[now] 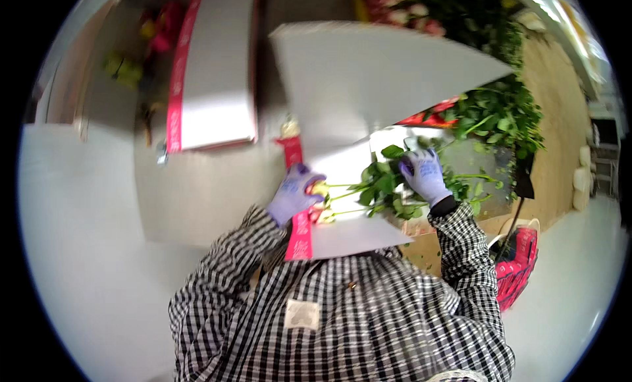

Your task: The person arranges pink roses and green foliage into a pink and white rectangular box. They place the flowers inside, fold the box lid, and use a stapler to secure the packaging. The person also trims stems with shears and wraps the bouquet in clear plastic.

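Several roses with pale yellow and pink heads (323, 216) lie sideways over a white wrapping sheet (345, 236). A pink band (299, 241) bearing writing runs along the sheet's left edge. My left hand (295, 194), in a lilac work glove, curls its fingers around the rose heads by that band. To the right, my right hand (425, 176), gloved likewise, grips among the leafy rose stems (382, 184); its fingertips are partly hidden by leaves. Behind both hands a large white sheet (365, 75) stands up at a slant, blurred.
A stack of white sheets with a pink edge (217, 85) lies at the back left. Leafy stems (503, 113) heap up at the right of the table, with red and pink blooms (395, 6) behind. A pink-and-black bag (518, 268) is low at the right.
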The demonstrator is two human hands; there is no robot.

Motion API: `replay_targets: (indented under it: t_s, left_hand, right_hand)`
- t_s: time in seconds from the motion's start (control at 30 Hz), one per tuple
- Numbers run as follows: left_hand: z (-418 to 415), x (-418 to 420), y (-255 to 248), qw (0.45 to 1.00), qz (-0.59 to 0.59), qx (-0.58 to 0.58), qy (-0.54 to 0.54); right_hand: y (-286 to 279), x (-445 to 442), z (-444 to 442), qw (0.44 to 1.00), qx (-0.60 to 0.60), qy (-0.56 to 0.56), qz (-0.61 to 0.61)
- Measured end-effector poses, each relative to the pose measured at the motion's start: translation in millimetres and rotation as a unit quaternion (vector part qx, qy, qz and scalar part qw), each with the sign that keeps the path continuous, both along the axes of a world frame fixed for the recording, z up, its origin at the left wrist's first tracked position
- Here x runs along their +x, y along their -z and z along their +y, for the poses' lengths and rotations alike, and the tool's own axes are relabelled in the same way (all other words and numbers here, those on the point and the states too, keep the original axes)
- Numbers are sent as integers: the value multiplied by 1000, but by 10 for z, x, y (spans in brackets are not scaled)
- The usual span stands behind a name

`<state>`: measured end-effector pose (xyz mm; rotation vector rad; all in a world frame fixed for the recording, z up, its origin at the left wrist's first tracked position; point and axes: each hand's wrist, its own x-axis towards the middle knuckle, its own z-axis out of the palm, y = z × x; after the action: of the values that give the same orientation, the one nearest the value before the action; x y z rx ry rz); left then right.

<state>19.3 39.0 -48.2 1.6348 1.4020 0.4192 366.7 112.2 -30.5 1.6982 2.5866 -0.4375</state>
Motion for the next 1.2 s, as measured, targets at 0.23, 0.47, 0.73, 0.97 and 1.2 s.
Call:
replay_targets:
  t_s: [0.23,0.47,0.73,0.97,1.2]
  left_hand:
    - [42,-80,106,999,46,8,1]
    - [-59,-95,20,998,51,-22,-21]
    - [-97,-88,85,999,39,14,16]
    - [-265,-185,250,997,43,58,12]
    - [-146,-77,121,994,86,70,26]
  right_hand:
    - [171,402,-236,994,-79,6,-72]
    - [-1316,481,1252,944,319,56,69]
    - [-2180,730,1594,914,361,-87,-161]
    - [-2857,-145,-55,949,229,-214,12]
    - [-47,-935,-257,990,-84,-63,99]
